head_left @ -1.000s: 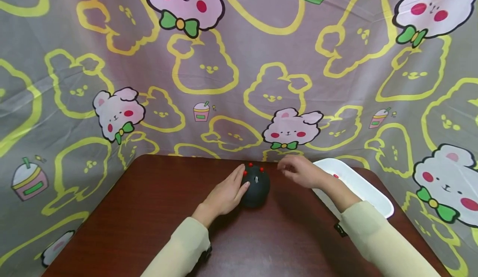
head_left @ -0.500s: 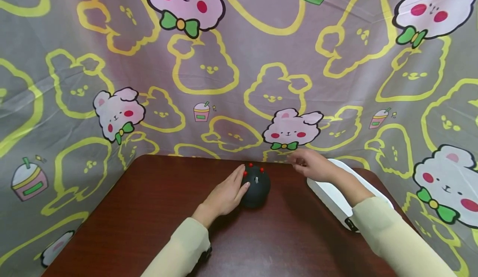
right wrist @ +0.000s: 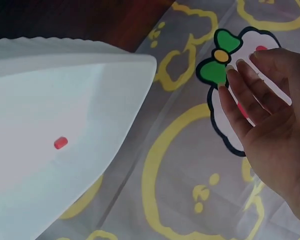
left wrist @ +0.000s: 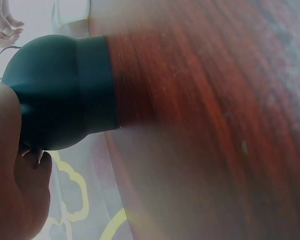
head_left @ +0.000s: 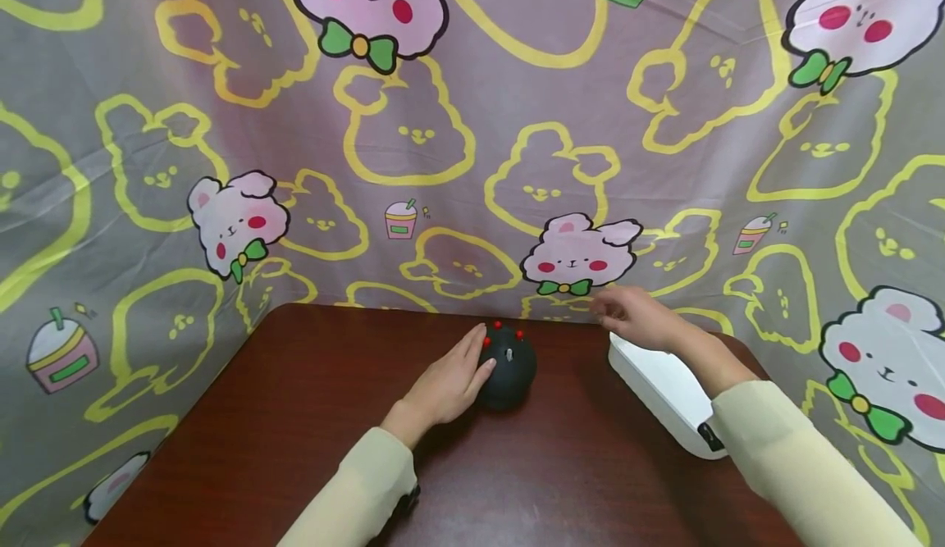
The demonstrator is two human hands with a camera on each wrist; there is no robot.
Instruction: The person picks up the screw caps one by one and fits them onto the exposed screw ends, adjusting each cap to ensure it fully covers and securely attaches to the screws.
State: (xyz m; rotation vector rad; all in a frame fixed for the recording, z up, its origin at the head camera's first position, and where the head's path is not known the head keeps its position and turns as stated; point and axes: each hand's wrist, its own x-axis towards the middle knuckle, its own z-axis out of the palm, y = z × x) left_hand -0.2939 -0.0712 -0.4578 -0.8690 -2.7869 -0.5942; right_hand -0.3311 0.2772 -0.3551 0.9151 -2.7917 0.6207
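My left hand (head_left: 443, 385) rests flat on the round black holder (head_left: 508, 366) at its nine o'clock, which looks stiff, smooth and apt to roll, while my right hand (head_left: 635, 317) hovers loose-fingered and empty over the white tray (head_left: 664, 391) at three o'clock.

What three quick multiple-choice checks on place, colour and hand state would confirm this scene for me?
1. Where is the white tray?
A. On the table's right side
B. On its left side
C. Atop the black object

2. What colour is the small piece in the tray?
A. Blue
B. Red
C. Yellow

3. How is the right hand?
A. Gripping the tray
B. Pinching a piece
C. Open, holding nothing

Answers: 1 A, head view shows it right of the black object. 2 B, right wrist view shows it red. 3 C, fingers straight, empty.
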